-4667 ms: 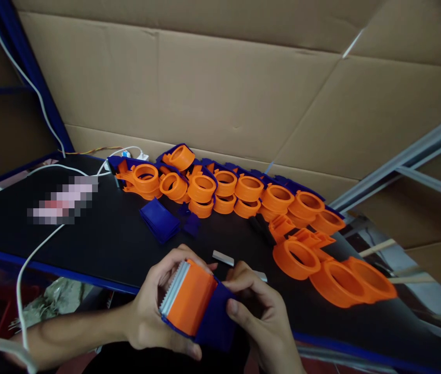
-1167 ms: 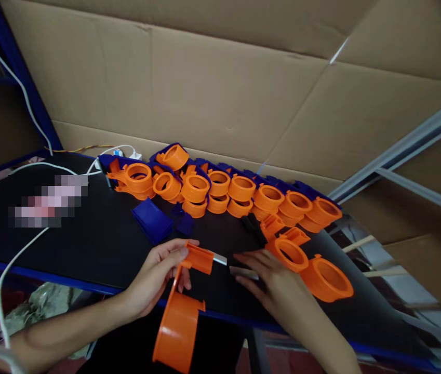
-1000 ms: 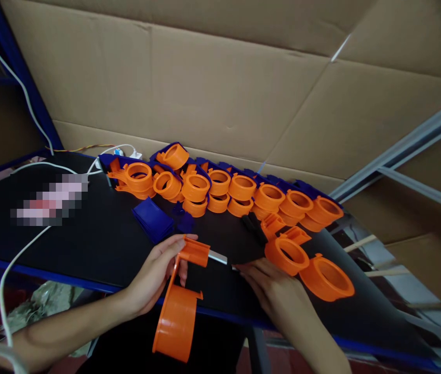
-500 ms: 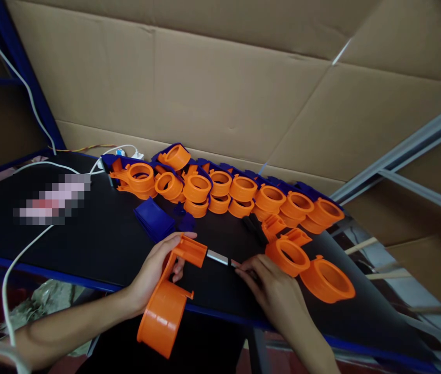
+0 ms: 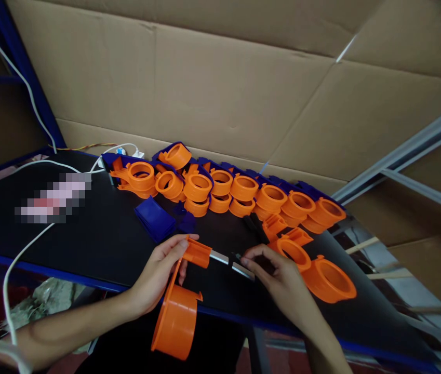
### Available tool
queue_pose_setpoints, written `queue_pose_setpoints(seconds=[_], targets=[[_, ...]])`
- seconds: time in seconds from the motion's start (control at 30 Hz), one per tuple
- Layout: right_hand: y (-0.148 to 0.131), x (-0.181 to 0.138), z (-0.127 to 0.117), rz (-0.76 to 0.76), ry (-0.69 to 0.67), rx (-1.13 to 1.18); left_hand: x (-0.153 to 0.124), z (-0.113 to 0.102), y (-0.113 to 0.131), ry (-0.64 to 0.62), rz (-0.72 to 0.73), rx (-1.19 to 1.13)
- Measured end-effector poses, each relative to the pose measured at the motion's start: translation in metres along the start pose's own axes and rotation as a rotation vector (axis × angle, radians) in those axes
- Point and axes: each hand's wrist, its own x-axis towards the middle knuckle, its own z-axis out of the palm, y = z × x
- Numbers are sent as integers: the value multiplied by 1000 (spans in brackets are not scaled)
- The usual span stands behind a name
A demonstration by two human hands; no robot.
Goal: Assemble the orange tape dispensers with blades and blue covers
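Observation:
An orange tape dispenser body (image 5: 175, 322), with a wide ring below and a channelled end above, is gripped by my left hand (image 5: 161, 270) at its upper arm. The thumb lies over the channelled end. My right hand (image 5: 270, 270) is a little to the right, thumb and fingers pinched at a small dark piece too unclear to name. Between the hands, a silver metal strip (image 5: 219, 257) shows beside the channelled end, and a second silver strip (image 5: 242, 271) lies just under my right fingertips. Whether the first strip touches the dispenser body, I cannot tell.
Orange-and-blue tape dispensers (image 5: 243, 188) stand stacked in a row along the cardboard wall (image 5: 224, 93). Blue flat parts (image 5: 154, 218) lie left of centre. Loose orange bodies (image 5: 331, 280) sit at right on the black table (image 5: 99, 234). A white cable (image 5: 10, 265) hangs over the front edge.
The dispenser body in my left hand has shifted slightly right and its ring has swung right. My right hand has moved a little right and up, and a second silver strip now shows beneath it.

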Motion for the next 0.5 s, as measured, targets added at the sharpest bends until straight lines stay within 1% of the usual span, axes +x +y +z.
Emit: queue_pose_setpoints(seconds=[0.1,0.23,0.33,0.5], targets=[[-21,2,2,-22,-29,45,0,-1,-1,-30,-12,43],[-46,12,9,-93,-93,-1,0,-2,-1,-53,-12,83],[-54,21,12,-132,-121,-55,1,-1,1,-73,-10,87],[-59,31,21,-210,-166,-86,-1,1,4,-123,-2,77]])
